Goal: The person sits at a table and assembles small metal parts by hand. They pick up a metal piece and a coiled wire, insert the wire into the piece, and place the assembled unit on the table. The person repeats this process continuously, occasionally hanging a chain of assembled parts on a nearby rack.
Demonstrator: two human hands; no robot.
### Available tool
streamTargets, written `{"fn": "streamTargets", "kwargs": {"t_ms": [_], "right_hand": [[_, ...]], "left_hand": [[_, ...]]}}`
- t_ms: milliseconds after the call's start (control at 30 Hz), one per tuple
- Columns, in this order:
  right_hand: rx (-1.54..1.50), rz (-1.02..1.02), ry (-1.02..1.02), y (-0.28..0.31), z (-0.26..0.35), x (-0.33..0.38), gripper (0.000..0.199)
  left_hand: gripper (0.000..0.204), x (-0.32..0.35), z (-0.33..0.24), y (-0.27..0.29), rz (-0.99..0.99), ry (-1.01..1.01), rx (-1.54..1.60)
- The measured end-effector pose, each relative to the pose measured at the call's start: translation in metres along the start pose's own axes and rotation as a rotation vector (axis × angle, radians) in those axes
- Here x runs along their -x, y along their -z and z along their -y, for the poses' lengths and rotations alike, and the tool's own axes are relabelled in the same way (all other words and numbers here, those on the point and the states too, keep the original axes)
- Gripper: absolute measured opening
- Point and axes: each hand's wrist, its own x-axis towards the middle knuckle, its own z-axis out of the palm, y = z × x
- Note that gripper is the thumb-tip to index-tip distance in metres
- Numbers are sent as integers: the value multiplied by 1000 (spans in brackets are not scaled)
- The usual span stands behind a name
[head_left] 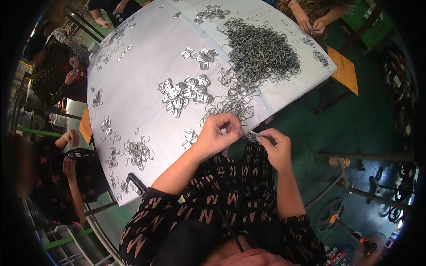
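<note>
My left hand (215, 136) is over the table's near edge, thumb and fingertips pinched together. What they grip is too small to make out, perhaps a bent wire piece. Close beside it, my right hand (279, 150) pinches a small silver metal buckle (253, 135) between thumb and fingers. The two sets of fingertips nearly meet at this buckle. Just beyond my left hand lies a loose spread of bent wire hooks (233, 106). Silver square buckles (179, 95) are heaped to the left of the hooks, and a few more buckles (189, 138) lie next to my left forearm.
A large dark pile of wire hooks (262, 51) covers the far right of the white table (137, 84). Smaller hook piles (138, 153) and a black block-shaped object (136, 184) lie at the left. Several people work around the table. Wooden stools (344, 71) stand beside it.
</note>
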Motion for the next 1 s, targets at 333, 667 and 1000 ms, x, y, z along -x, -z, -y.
{"fn": "streamTargets", "kwargs": {"t_ms": [333, 667, 1000], "right_hand": [[95, 90, 116, -11, 18, 1, 8], [264, 225, 295, -56, -15, -74, 21], [584, 152, 271, -137, -52, -132, 21]], "left_hand": [[12, 21, 2, -27, -166, -343, -284], [12, 50, 4, -23, -122, -248, -238], [11, 56, 11, -13, -170, -244, -283]]}}
